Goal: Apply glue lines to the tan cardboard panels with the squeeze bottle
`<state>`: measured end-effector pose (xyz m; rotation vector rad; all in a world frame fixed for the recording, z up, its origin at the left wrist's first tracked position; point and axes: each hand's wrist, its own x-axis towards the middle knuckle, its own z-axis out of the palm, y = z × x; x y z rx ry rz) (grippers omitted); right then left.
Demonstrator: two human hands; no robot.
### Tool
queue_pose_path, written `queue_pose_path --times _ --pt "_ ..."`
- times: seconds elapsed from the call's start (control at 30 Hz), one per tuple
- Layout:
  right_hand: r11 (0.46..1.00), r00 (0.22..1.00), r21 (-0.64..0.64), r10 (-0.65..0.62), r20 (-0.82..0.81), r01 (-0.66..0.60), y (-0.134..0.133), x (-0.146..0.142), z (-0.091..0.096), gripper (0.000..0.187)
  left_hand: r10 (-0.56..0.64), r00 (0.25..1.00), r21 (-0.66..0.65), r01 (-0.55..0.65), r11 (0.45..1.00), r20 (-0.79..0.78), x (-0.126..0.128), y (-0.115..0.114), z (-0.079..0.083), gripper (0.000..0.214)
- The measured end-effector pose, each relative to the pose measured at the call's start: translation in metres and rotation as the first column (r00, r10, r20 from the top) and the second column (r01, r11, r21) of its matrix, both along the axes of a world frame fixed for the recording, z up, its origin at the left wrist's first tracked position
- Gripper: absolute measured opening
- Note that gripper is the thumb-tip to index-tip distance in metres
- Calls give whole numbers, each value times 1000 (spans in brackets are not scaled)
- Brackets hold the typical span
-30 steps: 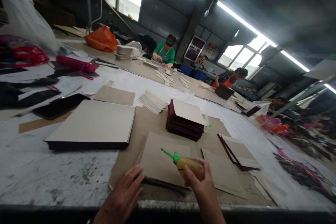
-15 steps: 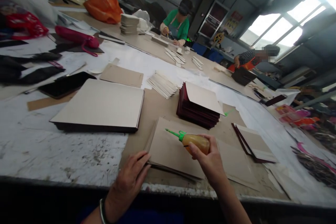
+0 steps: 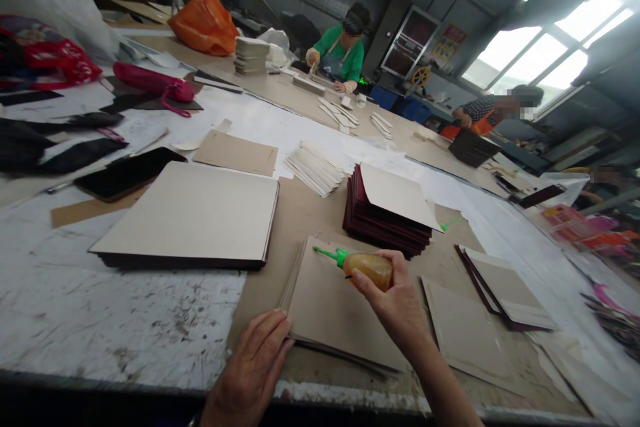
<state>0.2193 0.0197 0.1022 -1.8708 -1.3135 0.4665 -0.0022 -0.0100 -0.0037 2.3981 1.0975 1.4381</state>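
My right hand [image 3: 395, 297] is wrapped around a squeeze bottle of amber glue [image 3: 369, 271] with a green nozzle. The bottle lies tilted over a stack of grey-brown cardboard sheets [image 3: 345, 313], its tip above the sheet's upper left part. Whether the tip touches the sheet, I cannot tell. At the stack's near left corner rests my left hand [image 3: 255, 360], fingers stretched out against the edge and not wrapped around anything. Behind the stack stands a pile of dark red covers [image 3: 385, 227] topped by a pale board. A larger pale-topped pile [image 3: 190, 213] lies to the left.
Pale strips [image 3: 315, 168], a cardboard piece [image 3: 236, 152] and a phone [image 3: 131, 173] lie farther back. To the right are a loose board [image 3: 467, 327] and a folded dark red cover [image 3: 510, 287]. Across the table, a person in green [image 3: 345, 53] works; another person [image 3: 480, 117] handles a dark box.
The whole view has shifted slightly, with objects sitting a little lower. Both hands keep their places at the stack; the nozzle tip has moved slightly toward the sheet's upper left edge.
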Motion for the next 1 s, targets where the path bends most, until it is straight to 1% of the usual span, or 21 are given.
queue_pose_path --times 0.17,0.37,0.47,0.7,0.87,1.0 --pt "999 999 -29 39 38 -38 -3 2 4 42 -12 1000 -10 12 1000 7 0 0 -2 24" --pt "999 997 -32 22 77 -19 1 1 7 42 -7 1000 9 7 1000 12 0 1 -3 23" --pt "999 996 -34 38 84 -35 2 0 8 40 -10 1000 18 10 1000 15 0 2 -5 23" --pt "990 995 -116 91 48 -85 -14 -4 15 40 -7 999 34 6 999 43 2 3 -8 20" --pt "984 993 -147 110 45 -102 -25 -7 21 38 19 999 47 -20 999 38 2 2 -3 19" --pt "984 994 -152 101 43 -93 -28 -9 22 38 16 999 65 -19 998 35 2 1 -1 17"
